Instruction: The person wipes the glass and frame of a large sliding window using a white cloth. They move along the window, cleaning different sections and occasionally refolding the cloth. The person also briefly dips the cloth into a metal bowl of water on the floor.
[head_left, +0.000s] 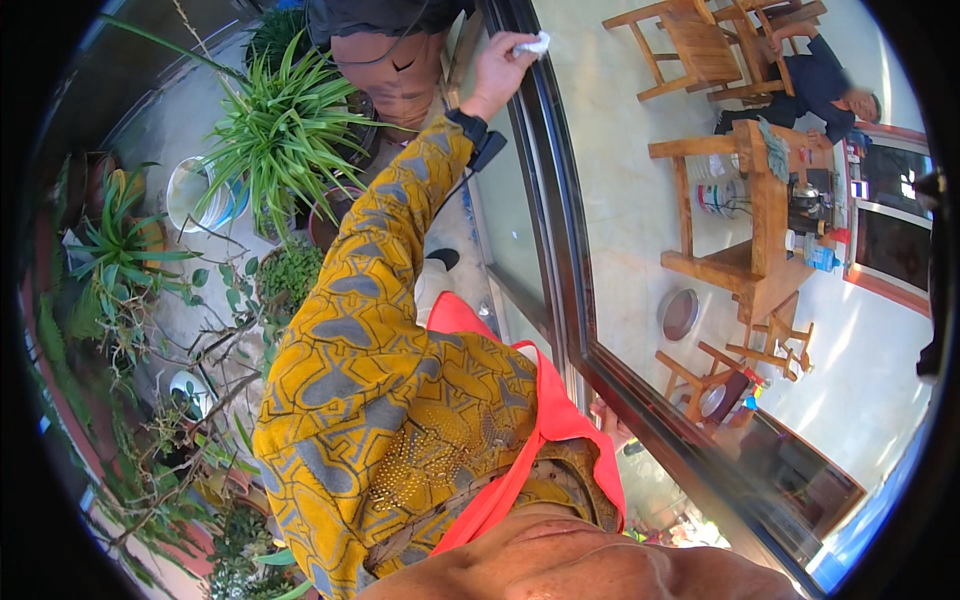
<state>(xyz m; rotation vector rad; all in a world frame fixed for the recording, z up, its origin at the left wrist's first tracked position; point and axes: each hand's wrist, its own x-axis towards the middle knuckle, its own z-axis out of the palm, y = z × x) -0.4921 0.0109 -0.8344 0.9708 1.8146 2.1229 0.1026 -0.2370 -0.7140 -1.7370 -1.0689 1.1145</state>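
Observation:
My left hand (496, 71) is stretched out far ahead, pinching a crumpled white wad, perhaps cloth or paper (532, 46). The wad lies against the upper part of a dark door or window frame (551, 135) with glass panes. A black device (486, 150) with a cable is strapped at that wrist, below a yellow and grey patterned sleeve (390, 217). Only part of my right hand (613, 426) shows beside the red apron strap (562, 409), close to the same frame. Its grip is mostly hidden.
Potted plants (281, 124) and a white bucket (196, 193) stand to the left, with dry branches (225, 397) nearby. Another person in brown trousers (390, 64) is ahead. Behind the glass are a wooden table (757, 195), wooden chairs (690, 45) and a seated person (814, 90).

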